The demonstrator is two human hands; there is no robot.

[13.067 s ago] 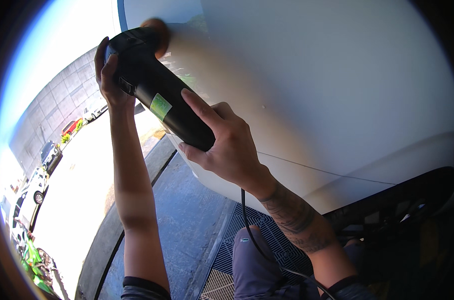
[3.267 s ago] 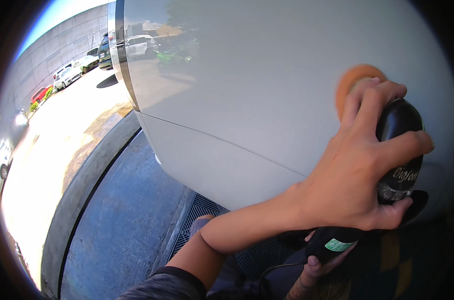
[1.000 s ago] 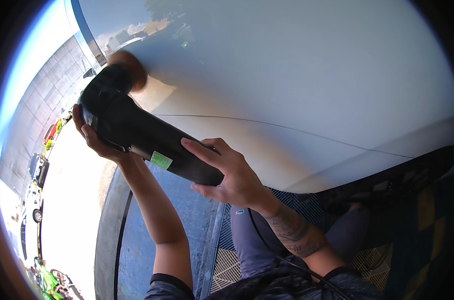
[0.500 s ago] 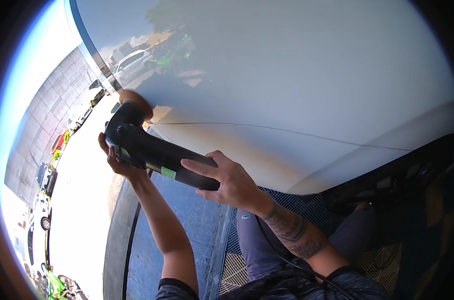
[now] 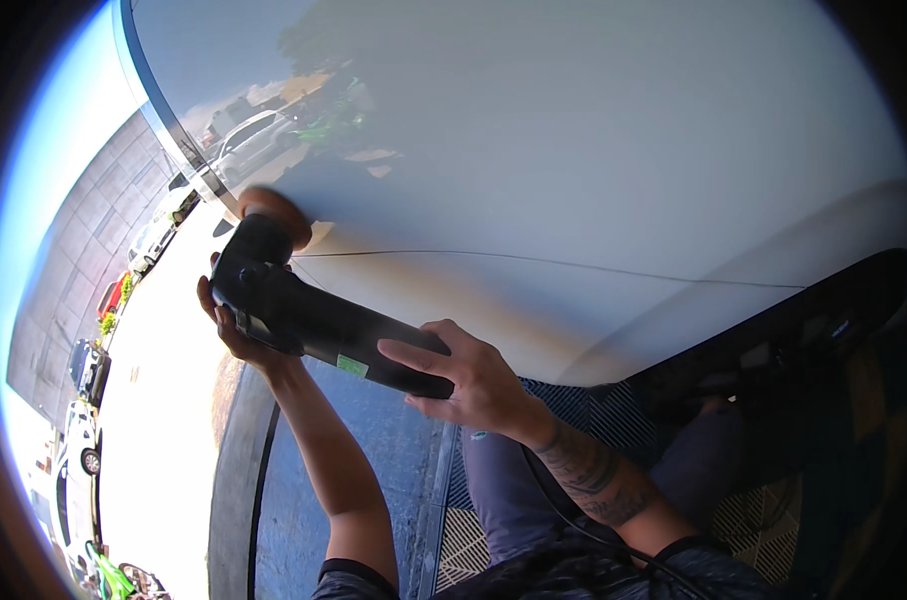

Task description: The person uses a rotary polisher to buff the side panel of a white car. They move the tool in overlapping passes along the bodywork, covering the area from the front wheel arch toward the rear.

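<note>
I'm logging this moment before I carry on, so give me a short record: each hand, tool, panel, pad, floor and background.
Left hand: cups the front end of the polisher
Right hand: grips its rear end
Tool: black, long-bodied, with a green sticker
Panel: pale, glossy
Pad: orange-brown, near the panel's left edge; seems to touch it, contact face hidden
Floor: blue, with grille tiles beside it
Background: parked cars and a grey wall, left

Glossy painted panel, smooth plastic polisher
</note>
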